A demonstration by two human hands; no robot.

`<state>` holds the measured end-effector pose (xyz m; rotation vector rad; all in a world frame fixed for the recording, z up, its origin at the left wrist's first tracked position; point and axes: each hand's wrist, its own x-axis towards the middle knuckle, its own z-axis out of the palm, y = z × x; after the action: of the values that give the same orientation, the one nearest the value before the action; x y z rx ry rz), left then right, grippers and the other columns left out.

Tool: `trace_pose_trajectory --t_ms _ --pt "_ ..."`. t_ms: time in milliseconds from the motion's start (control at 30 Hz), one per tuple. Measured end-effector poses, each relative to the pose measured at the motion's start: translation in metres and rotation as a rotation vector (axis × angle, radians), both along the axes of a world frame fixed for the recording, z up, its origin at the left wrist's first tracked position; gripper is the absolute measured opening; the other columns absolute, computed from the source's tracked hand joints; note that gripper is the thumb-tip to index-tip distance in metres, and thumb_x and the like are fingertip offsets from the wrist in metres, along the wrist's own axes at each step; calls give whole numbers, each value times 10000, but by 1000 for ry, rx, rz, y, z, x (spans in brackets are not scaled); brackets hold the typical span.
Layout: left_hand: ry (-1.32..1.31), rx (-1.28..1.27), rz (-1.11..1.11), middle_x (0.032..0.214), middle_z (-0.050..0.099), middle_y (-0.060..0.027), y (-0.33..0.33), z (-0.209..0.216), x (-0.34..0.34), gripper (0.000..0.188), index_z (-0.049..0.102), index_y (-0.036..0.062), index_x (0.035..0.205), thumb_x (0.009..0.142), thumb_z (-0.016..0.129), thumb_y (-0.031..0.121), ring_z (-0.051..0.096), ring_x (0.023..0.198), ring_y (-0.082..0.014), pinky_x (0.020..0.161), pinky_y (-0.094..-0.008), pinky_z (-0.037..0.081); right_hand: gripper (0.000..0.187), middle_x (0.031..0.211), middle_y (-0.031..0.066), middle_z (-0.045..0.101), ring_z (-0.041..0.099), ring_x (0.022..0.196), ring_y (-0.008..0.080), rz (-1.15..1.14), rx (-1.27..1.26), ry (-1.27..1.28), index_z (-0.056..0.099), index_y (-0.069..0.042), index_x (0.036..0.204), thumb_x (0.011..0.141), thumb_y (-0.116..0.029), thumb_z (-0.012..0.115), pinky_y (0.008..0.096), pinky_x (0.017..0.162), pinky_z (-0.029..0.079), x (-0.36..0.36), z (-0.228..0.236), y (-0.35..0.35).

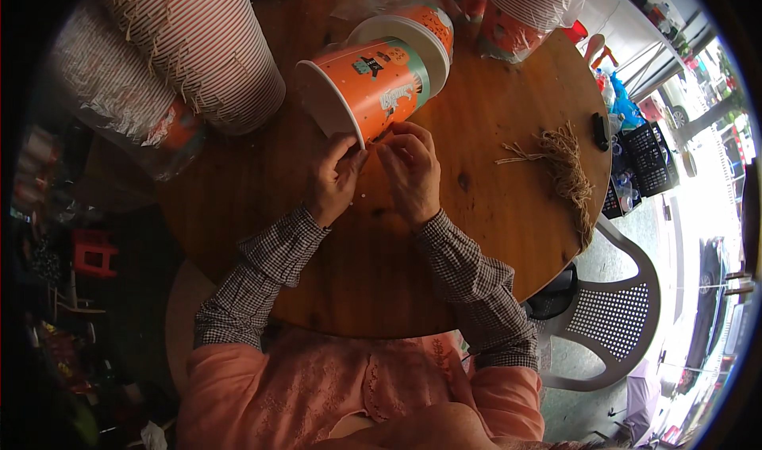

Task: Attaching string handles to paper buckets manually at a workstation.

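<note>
An orange paper bucket (369,85) with a white rim and a teal band lies tilted on its side in front of me, its rim toward my hands. My left hand (335,182) is closed at the lower end of that rim, thumb and fingers pinching it. Close beside it, my right hand (413,172) is closed in a pinch at the bucket's lower side; whatever sits between its fingertips is too small to make out. Behind this bucket lies a second orange bucket (429,23), partly covered by it. A loose bundle of tan twine (565,164) rests on the table to the right.
On the left a tall stack of nested buckets (206,45) carries twine loops along its side, with a plastic-wrapped stack (119,77) beside it. More wrapped buckets (520,25) stand at the back right. A grey chair (611,315) adjoins the round wooden table (357,291).
</note>
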<state>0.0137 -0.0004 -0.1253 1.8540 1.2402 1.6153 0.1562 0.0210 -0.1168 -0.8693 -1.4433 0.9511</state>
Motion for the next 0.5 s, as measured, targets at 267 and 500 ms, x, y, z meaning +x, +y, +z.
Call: trace_pose_trajectory --t_ms 267,500 --pt "32 -17 -23 987 601 -144 -5 6 4 188 574 -30 1075 892 580 13 619 898 -241 766 -299 493 121 1170 148 493 637 894 188 -32 43 -14 585 32 907 840 -45 650 290 783 541 0 -2 1" --pt "82 18 6 1007 607 -154 -2 1 0 211 569 -27 1094 891 591 28 624 910 -271 777 -316 496 102 1172 148 505 639 889 190 -28 42 -32 581 32 888 839 -40 635 287 776 538 1 -2 0"
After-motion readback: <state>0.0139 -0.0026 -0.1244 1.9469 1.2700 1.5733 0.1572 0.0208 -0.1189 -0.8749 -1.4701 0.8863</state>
